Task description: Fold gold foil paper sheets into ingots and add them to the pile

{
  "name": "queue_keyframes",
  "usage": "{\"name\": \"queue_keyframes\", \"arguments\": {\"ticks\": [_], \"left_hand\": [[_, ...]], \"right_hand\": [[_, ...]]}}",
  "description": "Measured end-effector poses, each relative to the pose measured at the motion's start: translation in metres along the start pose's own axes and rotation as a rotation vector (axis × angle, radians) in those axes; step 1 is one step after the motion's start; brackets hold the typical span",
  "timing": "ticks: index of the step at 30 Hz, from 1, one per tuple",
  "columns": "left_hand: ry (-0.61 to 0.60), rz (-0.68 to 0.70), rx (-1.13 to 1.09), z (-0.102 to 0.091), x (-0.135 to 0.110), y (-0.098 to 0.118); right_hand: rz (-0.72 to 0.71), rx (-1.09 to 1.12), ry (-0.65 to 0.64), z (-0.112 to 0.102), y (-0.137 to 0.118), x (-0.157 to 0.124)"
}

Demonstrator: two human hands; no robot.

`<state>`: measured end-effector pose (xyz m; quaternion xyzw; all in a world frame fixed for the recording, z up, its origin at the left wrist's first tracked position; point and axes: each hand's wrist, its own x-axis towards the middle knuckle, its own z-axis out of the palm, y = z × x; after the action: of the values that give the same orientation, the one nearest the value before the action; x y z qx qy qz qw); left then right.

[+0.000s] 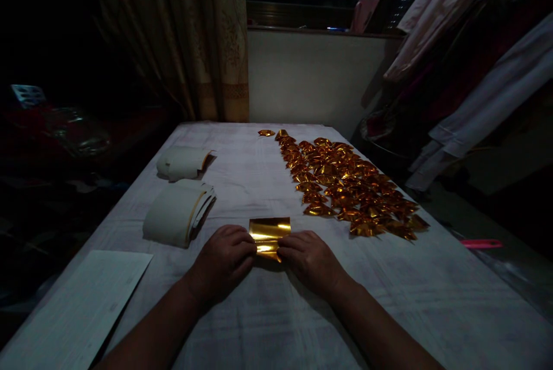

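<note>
A sheet of shiny gold foil paper (270, 229) lies on the cloth-covered table between my two hands, with a crease across it and its near part curling up. My left hand (227, 255) pinches its left edge. On the opposite edge, my right hand (309, 257) has its fingers closed on the sheet. Beyond my right hand spreads a large group of folded gold foil pieces (345, 180), set in rough rows. One more folded foil piece (266, 133) sits apart at the far edge.
Two curved stacks of pale paper, a nearer one (173, 214) and a farther one (181, 161), rest at the left. A flat white sheet or board (82, 301) lies at the near left. Clothes (496, 87) hang at the right; a curtain (207, 41) hangs behind.
</note>
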<state>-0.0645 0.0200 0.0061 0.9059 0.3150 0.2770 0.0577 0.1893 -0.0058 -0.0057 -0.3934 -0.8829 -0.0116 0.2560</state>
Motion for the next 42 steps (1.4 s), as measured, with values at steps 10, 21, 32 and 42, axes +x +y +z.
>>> {"name": "queue_keyframes", "arguments": {"ticks": [10,21,32,42], "left_hand": [[0.009,-0.265,-0.048,0.01,0.004,0.007],[0.022,-0.401,-0.055,0.018,0.007,0.011],[0.114,-0.221,0.118,0.021,0.003,0.015],[-0.143,-0.042,0.196,0.026,-0.002,0.025]], "right_hand": [[0.323,0.135,0.019,0.007,0.005,-0.006],[0.567,-0.014,0.013,0.014,-0.007,0.003],[0.598,-0.051,0.036,0.016,-0.01,0.002],[0.596,-0.02,0.075,0.017,-0.011,0.002]]}}
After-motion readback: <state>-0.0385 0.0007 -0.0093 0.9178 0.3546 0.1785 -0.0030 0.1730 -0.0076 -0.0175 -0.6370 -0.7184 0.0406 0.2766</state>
